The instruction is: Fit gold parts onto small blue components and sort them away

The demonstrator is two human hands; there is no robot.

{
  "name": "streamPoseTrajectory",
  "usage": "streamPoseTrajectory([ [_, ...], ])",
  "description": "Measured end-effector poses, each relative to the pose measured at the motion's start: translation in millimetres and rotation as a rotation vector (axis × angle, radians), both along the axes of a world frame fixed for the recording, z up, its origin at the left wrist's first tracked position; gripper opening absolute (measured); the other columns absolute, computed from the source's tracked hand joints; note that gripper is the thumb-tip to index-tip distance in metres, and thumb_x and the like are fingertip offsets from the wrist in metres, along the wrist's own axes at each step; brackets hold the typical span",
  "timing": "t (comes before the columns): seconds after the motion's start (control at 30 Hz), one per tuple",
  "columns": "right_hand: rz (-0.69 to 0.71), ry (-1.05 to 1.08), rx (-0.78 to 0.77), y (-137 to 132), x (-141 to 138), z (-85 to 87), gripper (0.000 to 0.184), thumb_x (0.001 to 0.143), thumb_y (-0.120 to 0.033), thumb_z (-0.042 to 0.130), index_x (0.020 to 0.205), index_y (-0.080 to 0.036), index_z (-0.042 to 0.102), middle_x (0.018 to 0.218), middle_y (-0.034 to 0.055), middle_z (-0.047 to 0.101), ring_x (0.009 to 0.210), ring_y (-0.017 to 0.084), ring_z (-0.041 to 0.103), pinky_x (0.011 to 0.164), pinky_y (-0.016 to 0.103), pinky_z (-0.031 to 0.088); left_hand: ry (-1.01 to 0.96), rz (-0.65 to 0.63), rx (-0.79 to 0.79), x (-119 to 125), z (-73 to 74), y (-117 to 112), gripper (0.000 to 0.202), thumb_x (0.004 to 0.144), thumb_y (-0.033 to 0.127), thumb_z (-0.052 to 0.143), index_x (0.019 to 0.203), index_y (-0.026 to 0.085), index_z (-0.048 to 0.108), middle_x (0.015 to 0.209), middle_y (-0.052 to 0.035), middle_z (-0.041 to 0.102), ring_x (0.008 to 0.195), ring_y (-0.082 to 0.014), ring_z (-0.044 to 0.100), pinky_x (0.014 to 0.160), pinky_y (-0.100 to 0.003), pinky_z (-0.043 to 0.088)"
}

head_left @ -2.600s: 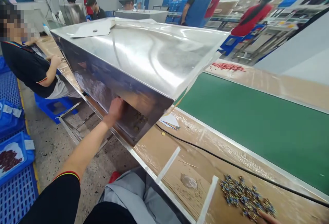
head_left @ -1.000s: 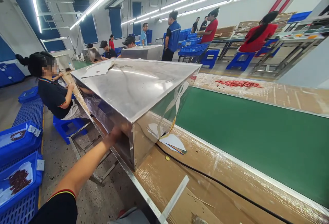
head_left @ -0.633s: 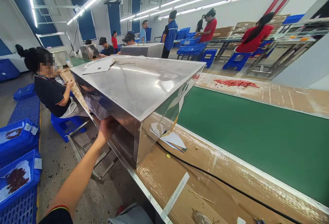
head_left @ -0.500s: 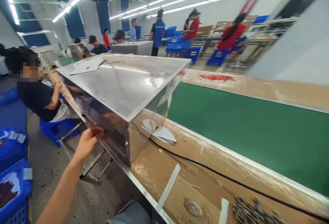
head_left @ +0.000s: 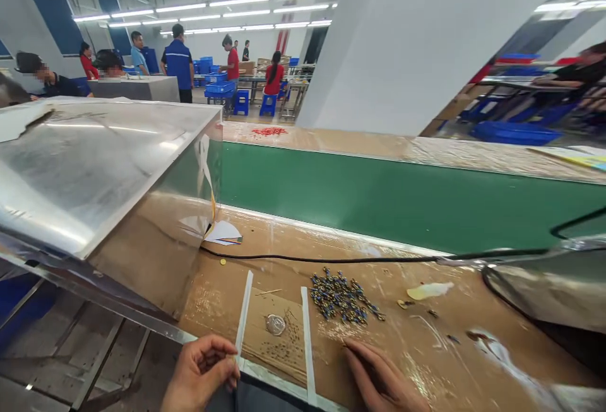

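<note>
Left of the small parts (head_left: 338,297) stands a metal box (head_left: 101,169), inside hidden.

Brown bench (head_left: 213,298): small parts (head_left: 341,296) heaped, black cable (head_left: 303,258), metal box (head_left: 146,235), white strips (head_left: 244,311).

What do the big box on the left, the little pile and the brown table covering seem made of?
Box: smooth, shiny sheet metal, perhaps steel; its side mirrors the covering. Pile: possibly metal, with gold-coloured and blue parts, though pieces are too small to be sure. Covering: probably cardboard under clear film, matte brown with glossy patches.
</note>
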State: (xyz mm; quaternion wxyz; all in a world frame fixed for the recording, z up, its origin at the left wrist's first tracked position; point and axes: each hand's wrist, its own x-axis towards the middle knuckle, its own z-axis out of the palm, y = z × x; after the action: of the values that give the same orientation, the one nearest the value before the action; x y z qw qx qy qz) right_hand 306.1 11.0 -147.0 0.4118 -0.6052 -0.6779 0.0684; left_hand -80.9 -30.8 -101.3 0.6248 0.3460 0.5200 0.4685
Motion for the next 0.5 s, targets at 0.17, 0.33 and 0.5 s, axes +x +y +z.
streamPoseTrajectory([
  [0.17,0.031,-0.069,0.047,-6.9,-5.6,-0.1,0.030,0.108,-0.050,0.069,0.113,-0.030,0.090,0.117,0.0062,0.088,0.099,0.028,0.088,0.093,0.040,0.075,0.034,-0.001,0.023,15.9,10.0,25.7,0.063,0.074,0.070,0.100,0.106,0.018,0.087,0.084,-0.0123,0.086,0.074,-0.0253,0.082,0.073,-0.035,0.067],
  [0.33,0.005,-0.041,0.027,-20.6,-25.8,24.7,0.022,0.110,-0.037,0.067,0.115,-0.026,0.086,0.112,0.0076,0.087,0.102,0.026,0.085,0.095,0.043,0.073,0.133,0.013,0.087,31.0,16.8,24.5,0.053,0.085,0.060,0.095,0.115,0.017,0.087,0.089,-0.0093,0.088,0.082,-0.0248,0.085,0.081,-0.034,0.070],
  [0.5,0.003,0.053,-0.040,-24.0,-46.5,45.3,0.016,0.109,-0.030,0.070,0.116,-0.025,0.085,0.113,0.0080,0.087,0.105,0.024,0.084,0.097,0.042,0.071,0.147,-0.026,0.030,41.6,-0.3,15.5,0.043,0.096,0.049,0.088,0.129,0.022,0.085,0.104,-0.0057,0.089,0.095,-0.0218,0.085,0.093,-0.032,0.069],
])
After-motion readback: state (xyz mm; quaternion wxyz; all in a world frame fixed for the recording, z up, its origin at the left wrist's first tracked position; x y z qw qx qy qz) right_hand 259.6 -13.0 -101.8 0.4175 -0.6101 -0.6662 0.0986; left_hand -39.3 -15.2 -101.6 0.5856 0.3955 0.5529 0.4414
